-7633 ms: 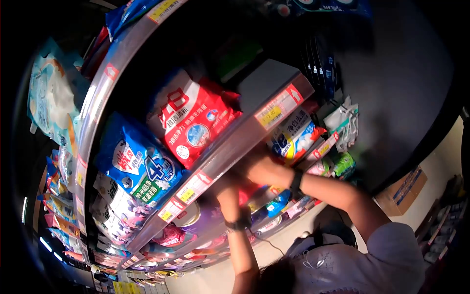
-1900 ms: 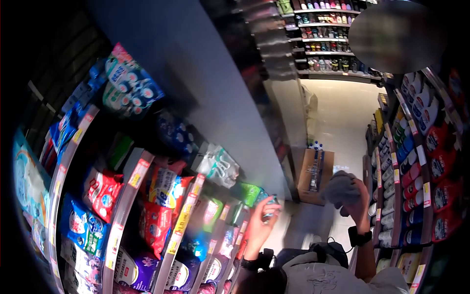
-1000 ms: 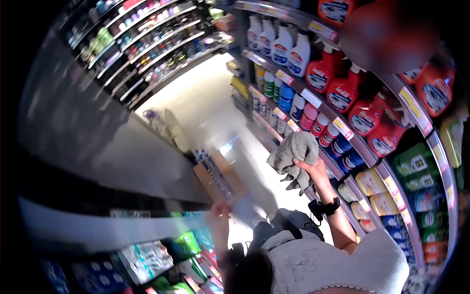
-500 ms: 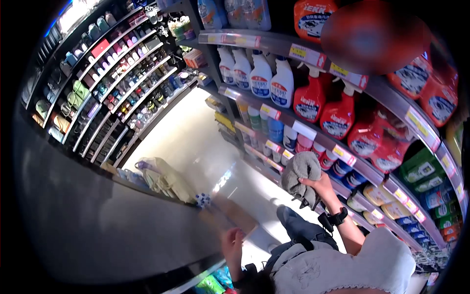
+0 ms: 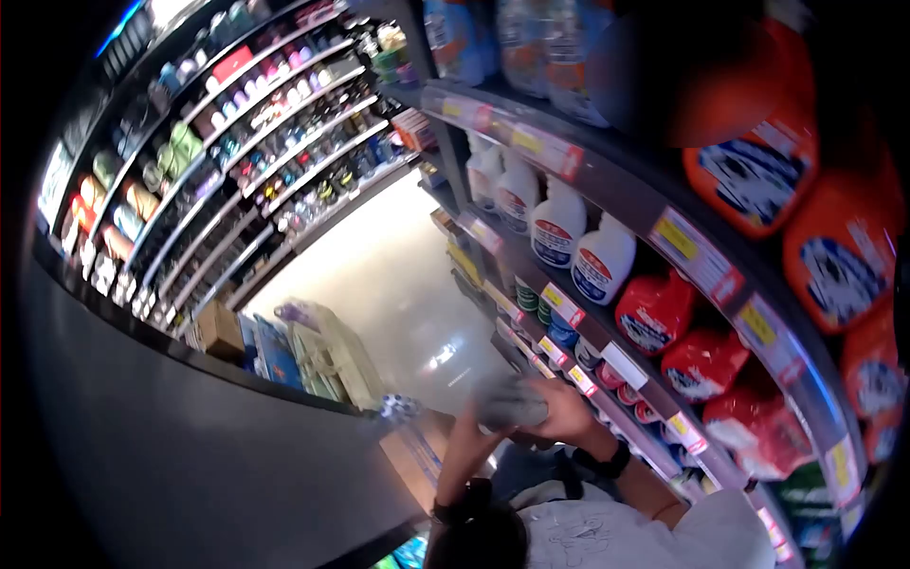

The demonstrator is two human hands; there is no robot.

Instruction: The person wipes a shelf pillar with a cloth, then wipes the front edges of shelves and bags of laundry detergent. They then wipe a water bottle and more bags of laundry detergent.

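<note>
A grey cloth (image 5: 512,404), bunched and blurred by motion, is held in front of my body between both hands. My right hand (image 5: 567,415) is closed on its right side, with a black band on that wrist. On the cloth's left side, my left hand (image 5: 464,438) grips it, its fingers partly hidden and smeared. The shelf with white bottles (image 5: 603,258) and red spray bottles (image 5: 654,311) stands to the right of the hands, apart from them.
Orange jugs (image 5: 834,270) fill the upper right shelf, whose edge (image 5: 692,256) juts close by. A dark panel (image 5: 237,455) stands on the left. Beyond are bags (image 5: 332,351), a cardboard box (image 5: 220,329), pale floor (image 5: 408,284) and stocked far shelves (image 5: 275,123).
My right hand has brought the cloth left, away from the shelf and in front of my body. My left hand has risen to meet it. The view has shifted closer to the shelf.
</note>
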